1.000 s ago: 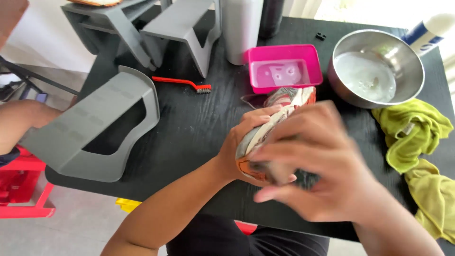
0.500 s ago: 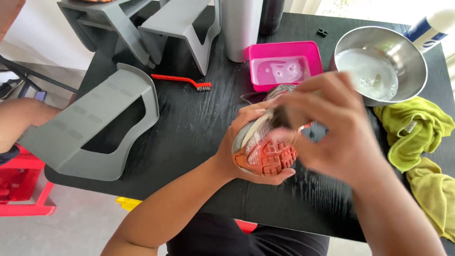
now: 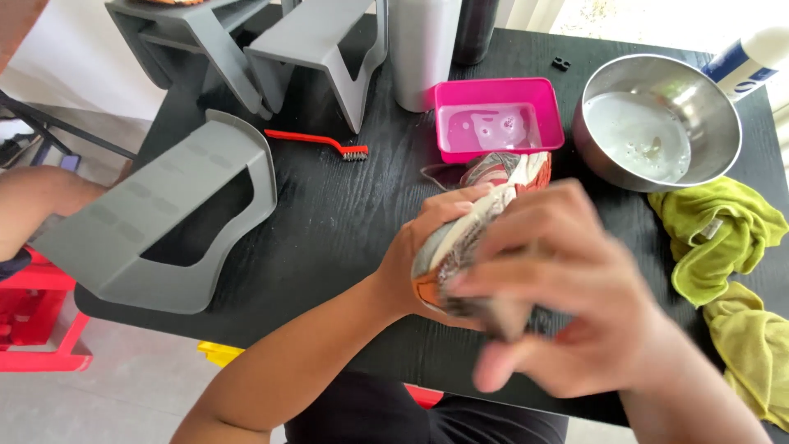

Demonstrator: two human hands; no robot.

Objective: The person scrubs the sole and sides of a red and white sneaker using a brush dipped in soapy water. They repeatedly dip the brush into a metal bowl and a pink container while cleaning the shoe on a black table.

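Fingers (image 3: 448, 215) of the left hand (image 3: 427, 247) wrap the shoe (image 3: 485, 218) from its left side, clamped on its sole edge; the shoe hangs above the black table (image 3: 345, 214), long axis running from the person toward the pink tub (image 3: 497, 119), far end pointing up-right; the right hand (image 3: 567, 288), blurred, covers its near end, fingers curled, their grip unclear; both hands touch it.

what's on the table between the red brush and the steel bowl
In the head view, the pink tray of cloudy liquid sits between the red brush and the steel bowl.
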